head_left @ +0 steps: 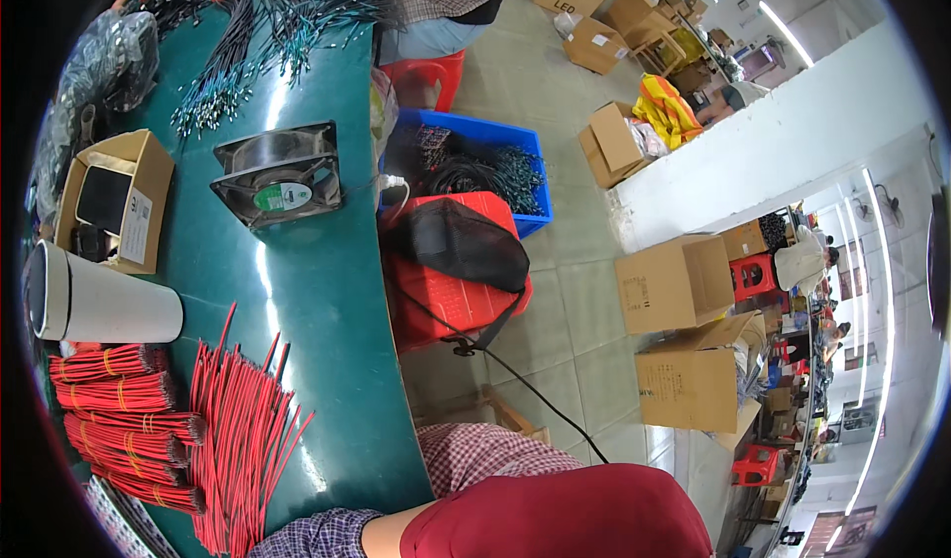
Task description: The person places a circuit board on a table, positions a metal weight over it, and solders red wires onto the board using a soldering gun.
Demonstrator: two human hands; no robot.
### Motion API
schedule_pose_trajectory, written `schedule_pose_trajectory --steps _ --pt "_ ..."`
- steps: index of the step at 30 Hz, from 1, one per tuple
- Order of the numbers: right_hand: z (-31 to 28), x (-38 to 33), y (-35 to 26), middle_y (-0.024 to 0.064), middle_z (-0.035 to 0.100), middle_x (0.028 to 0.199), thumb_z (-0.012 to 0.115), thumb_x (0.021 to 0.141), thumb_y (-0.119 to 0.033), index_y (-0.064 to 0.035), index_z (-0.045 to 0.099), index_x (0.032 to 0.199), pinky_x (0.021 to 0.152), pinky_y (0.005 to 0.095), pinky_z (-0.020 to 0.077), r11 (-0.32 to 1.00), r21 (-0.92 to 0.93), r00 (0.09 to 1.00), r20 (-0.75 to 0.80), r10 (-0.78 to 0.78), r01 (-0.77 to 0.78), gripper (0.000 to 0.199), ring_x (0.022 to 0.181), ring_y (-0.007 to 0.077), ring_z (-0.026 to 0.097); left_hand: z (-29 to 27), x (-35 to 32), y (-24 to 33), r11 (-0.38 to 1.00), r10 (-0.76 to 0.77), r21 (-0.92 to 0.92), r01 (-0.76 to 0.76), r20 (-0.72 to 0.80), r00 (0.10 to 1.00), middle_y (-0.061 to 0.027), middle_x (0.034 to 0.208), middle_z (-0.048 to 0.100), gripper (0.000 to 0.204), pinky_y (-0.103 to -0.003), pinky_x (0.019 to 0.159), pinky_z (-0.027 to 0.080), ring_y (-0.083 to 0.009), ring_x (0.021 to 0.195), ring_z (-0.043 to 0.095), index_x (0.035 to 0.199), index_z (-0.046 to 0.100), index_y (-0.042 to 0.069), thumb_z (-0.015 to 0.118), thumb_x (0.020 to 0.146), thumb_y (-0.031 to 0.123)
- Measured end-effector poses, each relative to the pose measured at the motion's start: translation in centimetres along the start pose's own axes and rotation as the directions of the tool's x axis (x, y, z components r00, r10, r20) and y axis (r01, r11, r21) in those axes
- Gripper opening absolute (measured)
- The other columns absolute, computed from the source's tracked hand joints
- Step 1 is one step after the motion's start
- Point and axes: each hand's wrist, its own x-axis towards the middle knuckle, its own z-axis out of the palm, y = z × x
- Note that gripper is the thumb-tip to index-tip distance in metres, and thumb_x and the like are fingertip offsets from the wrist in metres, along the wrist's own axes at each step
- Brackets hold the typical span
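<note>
Neither of my hands shows in the head view. At the lower edge, one of my forearms in a checked sleeve cover (312, 535) reaches onto the green table (347, 380), and its hand is out of the picture. Nearest to that sleeve lies a loose spread of thin red wires (238, 439) with dark strands among them. Beside them, several bundles of red wires (124, 429), tied with yellowish bands, are stacked on the left. A white tumbler (124, 301) with a dark rim lies behind the bundles.
A square black fan (277, 174) stands mid-table, near an open cardboard box (149, 202). Black and green cables (238, 53) cover the far end. Beside the table are a red stool (466, 301) with black mesh cloth, a blue crate (530, 147) of cables, and a seated person (446, 3).
</note>
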Motion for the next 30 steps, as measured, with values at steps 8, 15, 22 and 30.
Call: schedule_pose_trajectory --steps 8,15,22,30 --pt "0.1 0.1 0.1 0.0117 0.063 0.106 0.047 0.092 -0.035 -0.0147 0.065 0.099 0.073 0.0486 0.0472 0.990 0.029 0.970 -0.207 -0.131 0.140 0.028 0.105 0.0317 0.056 0.8 1.1 1.1 0.997 0.080 -0.002 -0.081 -0.044 0.996 -0.0093 0.081 0.060 0.018 -0.026 0.056 0.041 -0.0148 0.062 0.052 0.087 0.062 -0.004 0.065 0.081 0.013" --pt "-3.4 0.7 -1.2 0.0125 0.060 0.117 0.045 0.092 -0.033 -0.0192 0.063 0.112 0.082 0.0517 0.0473 0.985 0.167 0.983 0.170 -0.067 0.038 0.030 0.119 0.0317 0.049 -1.8 2.4 3.3 0.972 0.210 -0.066 -0.225 -0.183 0.961 -0.0096 0.081 0.061 0.019 -0.026 0.056 0.041 -0.0152 0.062 0.053 0.088 0.063 -0.005 0.065 0.081 0.013" --pt "-2.6 0.3 1.7 0.0221 0.050 0.121 0.060 0.085 -0.018 0.0033 0.063 0.103 0.096 0.0495 0.0363 0.988 0.128 0.942 0.313 -0.124 0.087 0.028 0.121 0.0376 0.041 -4.2 2.5 5.1 0.941 0.287 -0.121 -0.315 -0.205 0.936 -0.0100 0.081 0.061 0.020 -0.027 0.056 0.042 -0.0156 0.062 0.053 0.088 0.063 -0.005 0.066 0.081 0.013" --pt "-4.4 -0.4 2.6 0.0137 0.053 0.101 0.067 0.063 -0.017 -0.0014 0.061 0.089 0.082 0.0414 0.0418 0.974 -0.104 0.979 -0.016 -0.205 0.202 0.031 0.104 0.0318 0.047 -8.2 2.3 5.9 0.914 0.301 -0.179 -0.365 -0.307 0.903 -0.0105 0.080 0.061 0.021 -0.027 0.057 0.042 -0.0161 0.063 0.054 0.088 0.063 -0.006 0.066 0.081 0.014"
